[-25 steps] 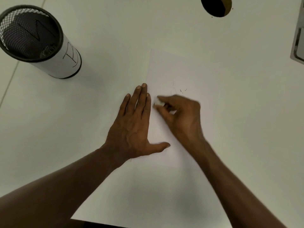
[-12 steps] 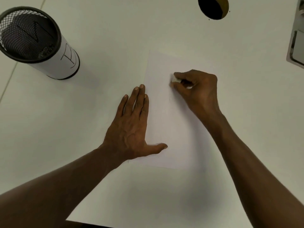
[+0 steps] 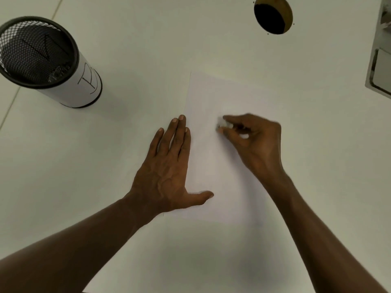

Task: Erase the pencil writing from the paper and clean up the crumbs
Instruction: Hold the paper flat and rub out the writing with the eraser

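A white sheet of paper [image 3: 213, 98] lies on the white table. My left hand [image 3: 167, 166] rests flat, fingers spread, on the paper's left edge with the thumb across its lower part. My right hand [image 3: 254, 142] pinches a small white eraser [image 3: 224, 123] between thumb and fingers and presses it onto the middle of the sheet. The right hand is motion-blurred. I can make out no pencil marks or crumbs on the paper.
A black mesh cup [image 3: 42, 60] wrapped in white paper with drawn letters stands at the far left. A round cable hole [image 3: 273, 15] is in the table at the back. A grey tray-like object [image 3: 380, 66] sits at the right edge.
My right hand with the eraser went from near my left fingertips up the sheet, then back down and right to its middle. The left hand stayed put.
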Demonstrator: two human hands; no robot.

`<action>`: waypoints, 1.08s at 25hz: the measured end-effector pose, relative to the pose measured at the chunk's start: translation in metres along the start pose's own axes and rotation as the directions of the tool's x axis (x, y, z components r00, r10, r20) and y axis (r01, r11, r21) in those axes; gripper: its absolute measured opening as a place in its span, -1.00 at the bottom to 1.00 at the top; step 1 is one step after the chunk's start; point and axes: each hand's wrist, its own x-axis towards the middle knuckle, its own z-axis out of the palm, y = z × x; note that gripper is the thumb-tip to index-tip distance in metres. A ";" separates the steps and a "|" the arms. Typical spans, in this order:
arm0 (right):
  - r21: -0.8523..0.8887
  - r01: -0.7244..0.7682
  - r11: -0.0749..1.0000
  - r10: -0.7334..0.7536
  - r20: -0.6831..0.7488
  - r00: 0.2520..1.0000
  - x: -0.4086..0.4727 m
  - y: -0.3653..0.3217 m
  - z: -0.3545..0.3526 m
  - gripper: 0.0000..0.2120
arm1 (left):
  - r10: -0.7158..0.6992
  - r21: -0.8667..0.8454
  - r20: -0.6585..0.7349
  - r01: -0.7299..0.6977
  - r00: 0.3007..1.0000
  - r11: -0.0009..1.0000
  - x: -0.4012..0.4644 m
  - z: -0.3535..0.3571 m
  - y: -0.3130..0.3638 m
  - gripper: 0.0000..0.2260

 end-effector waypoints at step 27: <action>-0.270 0.187 0.944 -0.203 -0.031 0.979 0.020 0.007 0.014 -0.87 | 0.037 -0.028 0.019 -0.036 0.999 0.999 0.039 -0.007 0.009 0.13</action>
